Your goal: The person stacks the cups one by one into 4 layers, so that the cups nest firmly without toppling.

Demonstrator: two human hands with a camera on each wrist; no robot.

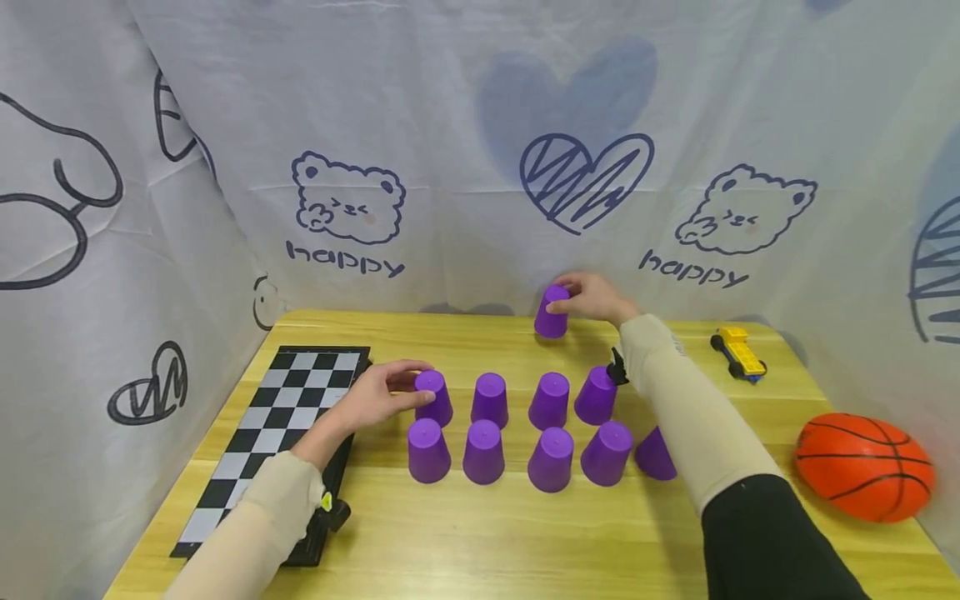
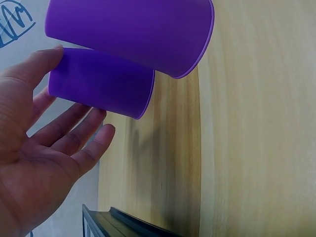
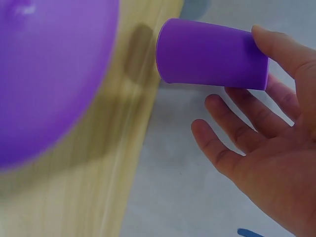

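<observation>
Several purple plastic cups stand upside down in two rows on the wooden table. My left hand (image 1: 382, 393) holds the leftmost back-row cup (image 1: 435, 400) near its narrow end, with the thumb on one side and fingers on the other, as the left wrist view also shows. Right in front of it stands the leftmost front-row cup (image 1: 428, 454). Farther back, my right hand (image 1: 596, 297) pinches another cup (image 3: 210, 54), narrow end up. In the right wrist view this cup's rim is apart from the table, its shadow (image 3: 139, 53) beside it. My right forearm partly covers the rightmost front cup (image 1: 655, 457).
A black-and-white chessboard (image 1: 288, 408) lies at the left, close to my left wrist. Right of my right arm are a yellow toy car (image 1: 738, 353) and an orange ball (image 1: 864, 467) with basketball lines. A printed white cloth (image 1: 465, 233) hangs behind the table.
</observation>
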